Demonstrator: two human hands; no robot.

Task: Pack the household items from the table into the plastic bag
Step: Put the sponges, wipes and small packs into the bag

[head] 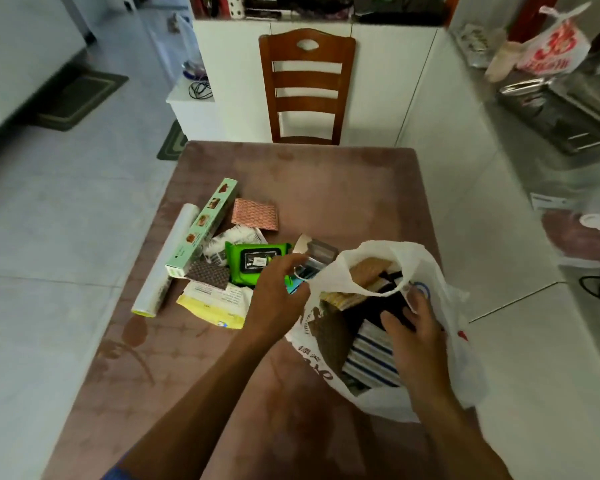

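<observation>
A white plastic bag (pixel 444 275) stands open on the right side of the brown table (pixel 326 188). My right hand (pixel 413 327) is inside it, fingers resting on a black item and a blue-striped cloth (pixel 371 358). My left hand (pixel 278 292) hovers at the bag's left rim, its fingers curved over a small blue packet (pixel 305 271) and the green wipes pack (pixel 246 261); whether it grips anything is unclear. To the left lie a long green box (pixel 205 226), a plastic film roll (pixel 167 265), a pink patterned cloth (pixel 255 214), a yellow pack (pixel 215 303) and a dark patterned cloth (pixel 208 275).
A clear lidded box (pixel 321 252) sits just behind the bag's rim. A wooden chair (pixel 307 84) stands at the table's far edge. A white counter (pixel 520 258) runs along the right, and another bag (pixel 555 46) stands at the far right.
</observation>
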